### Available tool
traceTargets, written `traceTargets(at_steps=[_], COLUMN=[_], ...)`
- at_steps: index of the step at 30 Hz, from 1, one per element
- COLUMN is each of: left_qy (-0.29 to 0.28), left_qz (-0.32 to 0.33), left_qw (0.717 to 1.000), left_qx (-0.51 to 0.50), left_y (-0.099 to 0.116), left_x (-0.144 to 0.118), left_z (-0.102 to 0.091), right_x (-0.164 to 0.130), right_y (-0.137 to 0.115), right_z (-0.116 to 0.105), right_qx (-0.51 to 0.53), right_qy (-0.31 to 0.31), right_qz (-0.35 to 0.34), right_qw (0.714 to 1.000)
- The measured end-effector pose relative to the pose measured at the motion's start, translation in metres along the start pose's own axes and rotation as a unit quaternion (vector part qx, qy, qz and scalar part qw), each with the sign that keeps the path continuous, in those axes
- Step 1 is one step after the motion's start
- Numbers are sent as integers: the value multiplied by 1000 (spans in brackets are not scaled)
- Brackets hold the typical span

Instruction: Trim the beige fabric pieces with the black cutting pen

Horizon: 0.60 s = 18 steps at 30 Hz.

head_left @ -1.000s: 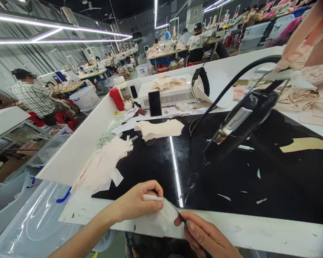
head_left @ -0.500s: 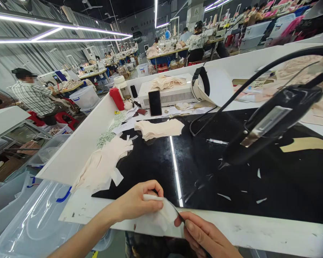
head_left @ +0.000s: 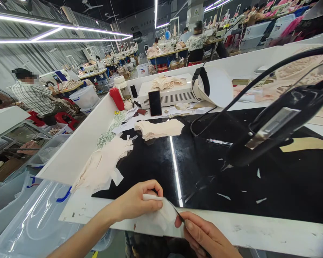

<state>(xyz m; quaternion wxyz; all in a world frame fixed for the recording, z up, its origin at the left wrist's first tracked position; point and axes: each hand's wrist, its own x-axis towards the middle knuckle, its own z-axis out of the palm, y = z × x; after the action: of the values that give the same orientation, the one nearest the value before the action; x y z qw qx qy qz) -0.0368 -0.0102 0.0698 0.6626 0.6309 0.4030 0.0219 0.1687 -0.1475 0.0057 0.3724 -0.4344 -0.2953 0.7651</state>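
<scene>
My left hand is closed on a thin, pale piece of fabric, pinched between thumb and fingers, with a white rolled edge showing between them. The piece hangs over the front edge of the table. My right hand grips a thin, dark, pointed tool. Its tip touches the fabric's right edge, while its handle is hidden in the palm, so its exact kind cannot be made out.
Cream fabric pieces lie in a neat stack and a loose pile on the black mat. A black device on a cable hangs at right, near a pen and white scraps. A phone leans behind.
The black device at the right has shifted slightly to the right, uncovering more of the pen. The tool's tip and my right fingers have barely moved; my left hand keeps its hold.
</scene>
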Motion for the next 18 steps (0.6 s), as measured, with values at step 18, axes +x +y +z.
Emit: traceTargets(at_steps=[18], left_qy=[-3], left_qz=[5], left_qw=[1000], left_qx=[5], left_y=[1], left_x=[-3], left_z=[8], right_x=[-7], right_y=[1], right_z=[1], right_qx=[13], right_qy=[5], right_qz=[-6], right_qw=[1000])
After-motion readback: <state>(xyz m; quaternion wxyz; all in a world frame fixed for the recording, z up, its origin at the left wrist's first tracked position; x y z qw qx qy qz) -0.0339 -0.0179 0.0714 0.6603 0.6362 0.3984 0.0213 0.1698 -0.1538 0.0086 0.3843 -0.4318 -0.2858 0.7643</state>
